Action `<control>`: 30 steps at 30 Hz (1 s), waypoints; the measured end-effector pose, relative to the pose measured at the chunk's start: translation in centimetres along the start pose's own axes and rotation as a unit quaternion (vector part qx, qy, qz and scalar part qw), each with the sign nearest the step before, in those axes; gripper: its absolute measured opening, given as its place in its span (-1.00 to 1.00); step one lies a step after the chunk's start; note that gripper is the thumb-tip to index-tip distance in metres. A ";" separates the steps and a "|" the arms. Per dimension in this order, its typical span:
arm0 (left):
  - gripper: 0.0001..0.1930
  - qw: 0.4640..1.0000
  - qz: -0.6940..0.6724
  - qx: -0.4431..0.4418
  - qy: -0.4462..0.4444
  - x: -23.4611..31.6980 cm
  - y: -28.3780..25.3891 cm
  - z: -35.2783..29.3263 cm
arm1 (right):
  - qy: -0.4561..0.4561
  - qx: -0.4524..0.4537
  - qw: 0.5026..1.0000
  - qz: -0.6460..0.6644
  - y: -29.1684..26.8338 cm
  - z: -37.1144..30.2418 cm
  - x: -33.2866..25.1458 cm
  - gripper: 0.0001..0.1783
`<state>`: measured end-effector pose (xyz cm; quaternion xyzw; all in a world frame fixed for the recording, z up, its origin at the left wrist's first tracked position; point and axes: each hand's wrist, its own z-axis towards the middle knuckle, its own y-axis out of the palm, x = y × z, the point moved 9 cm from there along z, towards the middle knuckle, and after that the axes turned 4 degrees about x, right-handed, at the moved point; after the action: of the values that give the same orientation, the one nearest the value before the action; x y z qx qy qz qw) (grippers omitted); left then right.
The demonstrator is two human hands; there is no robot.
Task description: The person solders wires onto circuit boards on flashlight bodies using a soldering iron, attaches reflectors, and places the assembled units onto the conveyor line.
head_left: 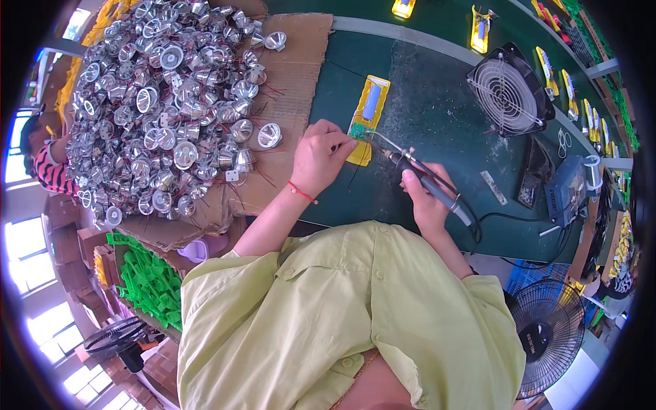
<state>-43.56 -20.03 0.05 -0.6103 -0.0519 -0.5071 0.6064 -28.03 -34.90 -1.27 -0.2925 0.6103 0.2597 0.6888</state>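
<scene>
My left hand [320, 157], with a red string on its wrist, has thumb and forefinger pinched together at the edge of a small green circuit board [358, 130]. What lies between those fingertips is too small to tell. The board is over a yellow plastic casing [362, 153] that carries a blue-grey cylindrical battery cell [372, 101]. My right hand [429, 197] is wrapped round the dark handle of a soldering iron [437, 188], which has a thin metal feed tube alongside. The iron's tip points left and reaches the board.
Many silver reflector cups with wires [164, 109] are heaped on cardboard [290, 85] at left. A square fan [506, 92] and a blue soldering station [567, 188] stand right. More yellow casings [481, 31] line a strip beyond. Green plastic parts [147, 280] fill a box; another person [51, 160] is far left.
</scene>
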 end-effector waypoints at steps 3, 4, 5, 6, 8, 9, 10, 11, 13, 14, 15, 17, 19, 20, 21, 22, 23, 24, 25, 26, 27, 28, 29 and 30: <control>-0.86 1.000 -0.006 -0.009 -0.006 -0.2 0.2 0.4 | 0.021 0.010 0.999 0.030 0.0 0.1 0.4 -0.76; -0.86 1.000 -0.006 -0.009 -0.007 -0.1 0.2 0.5 | 0.030 0.009 0.999 0.040 0.0 0.2 0.6 -0.76; -0.85 1.000 -0.004 -0.020 -0.016 -0.2 0.4 0.6 | 0.039 0.007 0.998 0.050 0.1 0.3 0.7 -0.75; -0.85 0.999 -0.001 -0.030 -0.025 -0.2 0.5 0.6 | 0.040 0.007 0.998 0.050 0.1 0.4 0.7 -0.75; -0.84 0.999 -0.005 -0.034 -0.038 -0.4 0.6 0.6 | 0.047 0.007 0.997 0.066 0.2 0.3 0.7 -0.75; -0.84 0.998 -0.009 -0.037 -0.051 -0.5 0.6 0.6 | 0.047 0.007 0.997 0.065 0.2 0.2 0.5 -0.75; -0.84 0.998 -0.010 -0.038 -0.054 -0.6 0.6 0.6 | 0.051 0.004 0.997 0.061 0.4 0.3 0.3 -0.78; -0.84 0.997 -0.023 -0.029 -0.063 -0.8 0.5 0.7 | 0.054 0.000 0.997 0.057 0.6 0.4 0.3 -0.80; -0.85 0.996 -0.036 -0.020 -0.074 -0.9 0.4 0.6 | 0.067 0.001 0.996 0.065 0.5 0.5 0.9 -0.78; -0.84 0.997 -0.029 -0.027 -0.071 -0.9 0.5 0.6 | 0.077 0.004 0.994 0.074 0.5 0.4 1.1 -0.76; -0.84 0.997 -0.021 -0.034 -0.069 -0.9 0.5 0.5 | 0.077 0.003 0.994 0.074 0.5 0.4 1.1 -0.76; -0.84 0.997 -0.022 -0.038 -0.069 -0.9 0.5 0.6 | 0.093 0.008 0.992 0.086 0.6 0.4 1.2 -0.76; -0.84 0.996 -0.022 -0.042 -0.069 -0.9 0.5 0.7 | 0.095 0.006 0.992 0.086 0.6 0.4 1.4 -0.76; -0.83 0.996 -0.026 -0.045 -0.074 -1.0 0.6 0.7 | 0.096 0.003 0.992 0.086 0.7 0.5 1.5 -0.77; -0.83 0.995 -0.030 -0.048 -0.079 -1.1 0.6 0.7 | 0.097 0.003 0.991 0.087 0.7 0.5 1.6 -0.77; -0.83 0.995 -0.029 -0.048 -0.080 -1.1 0.6 0.7 | 0.107 0.001 0.990 0.093 0.7 0.6 1.8 -0.76; -0.83 0.995 -0.031 -0.053 -0.084 -1.2 0.7 0.8 | 0.117 -0.001 0.988 0.098 0.8 0.6 1.9 -0.76; -0.83 0.994 -0.034 -0.057 -0.089 -1.3 0.7 0.8 | 0.118 -0.002 0.988 0.099 0.8 0.6 1.8 -0.76; -0.83 0.994 -0.033 -0.057 -0.090 -1.3 0.8 0.8 | 0.117 0.006 0.988 0.100 0.7 0.6 1.8 -0.76; -0.83 0.993 -0.038 -0.060 -0.094 -1.4 0.8 0.8 | 0.117 0.014 0.988 0.101 0.6 0.6 1.8 -0.77; -0.83 0.992 -0.043 -0.062 -0.099 -1.6 0.9 0.8 | 0.117 0.014 0.988 0.101 0.6 0.6 1.8 -0.77; -0.83 0.992 -0.044 -0.062 -0.100 -1.6 0.9 0.7 | 0.101 0.024 0.988 0.117 0.3 0.6 1.4 -0.77; -0.84 0.994 -0.049 -0.048 -0.090 -1.5 0.8 0.8 | 0.085 0.034 0.987 0.132 -0.1 0.6 1.1 -0.78; -0.85 0.995 -0.055 -0.034 -0.081 -1.4 0.6 0.9 | 0.085 0.033 0.987 0.131 -0.3 0.6 0.9 -0.78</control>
<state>-43.33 -18.76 -1.07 -0.6659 -0.1170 -0.4905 0.5498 -27.34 -34.70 -2.11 -0.2078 0.7083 0.3014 0.6035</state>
